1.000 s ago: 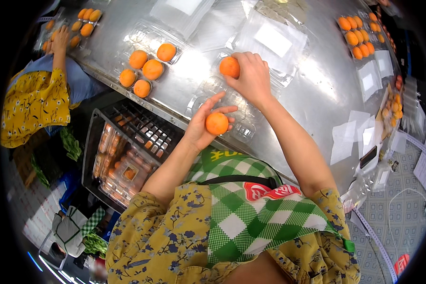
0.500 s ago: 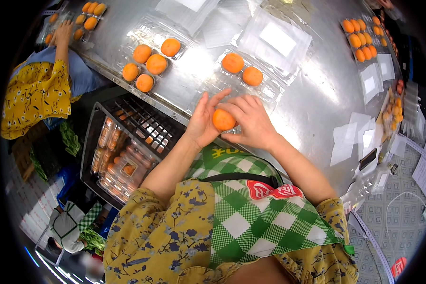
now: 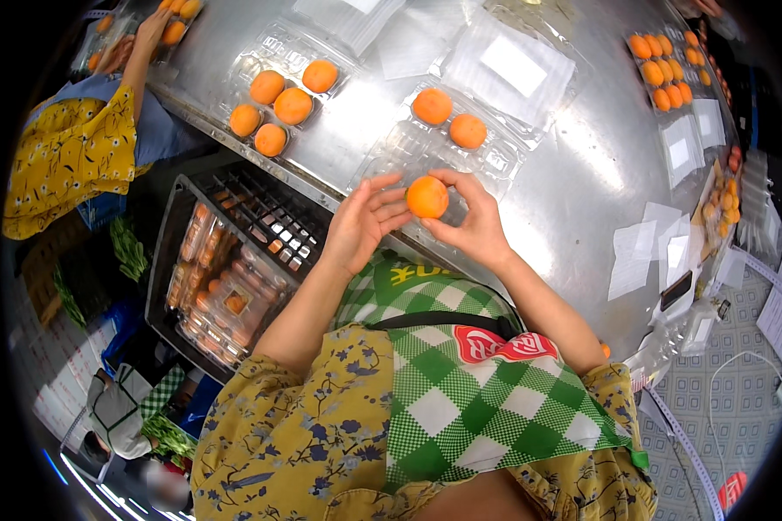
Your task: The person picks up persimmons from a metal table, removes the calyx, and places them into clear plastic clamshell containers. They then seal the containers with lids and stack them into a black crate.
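A round orange-coloured fruit [image 3: 427, 197] is pinched between the thumb and fingers of my right hand [image 3: 478, 221], above the near edge of the metal table. My left hand [image 3: 361, 221] is open beside it, palm toward the fruit and fingers stretched out; its fingertips come close to the fruit. Just beyond my hands lies a clear plastic clamshell tray [image 3: 495, 169], with two such fruits [image 3: 467, 131] in its far part. To the left, another clear tray [image 3: 274, 43] holds several more fruits [image 3: 293, 106].
A black crate [image 3: 169, 260] with packed fruit boxes stands below the table edge at left. White sheets and flat packaging [image 3: 513, 65] lie at the far side. Filled trays [image 3: 660, 74] are at far right. A co-worker's arm [image 3: 139, 65] reaches over fruit at upper left.
My right hand has turned and drawn back, so the fruit shows more fully, slightly higher and to the right. My left hand has moved a little away from it.
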A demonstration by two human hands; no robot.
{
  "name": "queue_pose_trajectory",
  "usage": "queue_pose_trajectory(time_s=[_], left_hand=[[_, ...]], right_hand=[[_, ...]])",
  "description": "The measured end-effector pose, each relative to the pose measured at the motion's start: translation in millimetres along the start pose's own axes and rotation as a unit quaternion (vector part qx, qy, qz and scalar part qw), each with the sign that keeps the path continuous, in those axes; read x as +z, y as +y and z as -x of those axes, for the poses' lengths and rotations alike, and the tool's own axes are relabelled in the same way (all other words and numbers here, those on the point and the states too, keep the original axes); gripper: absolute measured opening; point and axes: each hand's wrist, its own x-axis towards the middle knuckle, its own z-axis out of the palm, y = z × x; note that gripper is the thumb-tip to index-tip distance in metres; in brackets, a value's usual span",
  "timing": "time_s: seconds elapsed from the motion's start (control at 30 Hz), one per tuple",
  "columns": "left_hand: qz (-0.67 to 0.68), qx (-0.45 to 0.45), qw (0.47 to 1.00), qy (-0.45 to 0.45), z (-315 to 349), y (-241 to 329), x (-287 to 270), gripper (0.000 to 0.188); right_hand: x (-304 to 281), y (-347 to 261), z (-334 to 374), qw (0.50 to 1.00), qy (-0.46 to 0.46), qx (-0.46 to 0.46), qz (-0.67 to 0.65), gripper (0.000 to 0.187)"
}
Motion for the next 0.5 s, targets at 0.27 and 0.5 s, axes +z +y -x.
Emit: queue_pose_trajectory(time_s=[0.27,0.5], left_hand=[[-0.129,0.11,0.98,0.105,12.2,-7.2,-14.8,0.028],[-0.127,0.118,0.977,0.126,24.2,-10.9,-23.3,0.026]], right_hand=[[22.9,0.3,-0.1,0.973,-0.008,-0.042,0.229,0.053],[35.0,9.3,2.7,0.953,-0.007,-0.066,0.296,0.052]])
